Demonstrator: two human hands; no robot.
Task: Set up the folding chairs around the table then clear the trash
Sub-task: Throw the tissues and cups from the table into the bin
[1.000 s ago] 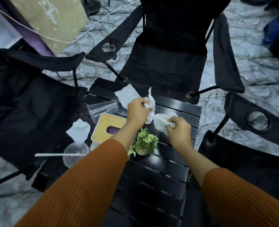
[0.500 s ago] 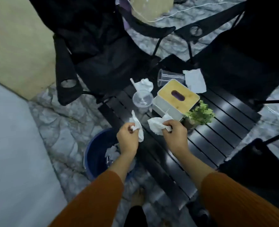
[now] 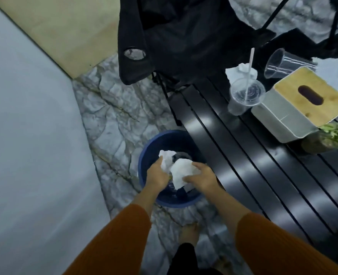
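Observation:
Both hands are over the blue bin [image 3: 144,153] on the floor beside the black slatted table [image 3: 253,165]. My left hand [image 3: 157,176] holds a crumpled white tissue [image 3: 166,157] above the bin's mouth. My right hand [image 3: 203,178] grips a second white tissue [image 3: 182,170] right beside it. On the table lie another crumpled tissue [image 3: 236,73], a lidded clear cup with a straw [image 3: 243,97] and a clear cup on its side [image 3: 279,63]. A black folding chair [image 3: 174,36] stands open at the table's far-left side.
A tissue box with a wooden lid [image 3: 301,105] and a small potted plant [image 3: 330,137] sit at the table's right. My bare foot [image 3: 190,233] is on the marble-pattern floor just below the bin. A grey surface fills the left.
I turned left and down from the table. Both hands carried their tissues off the tabletop and lowered them over the blue bin.

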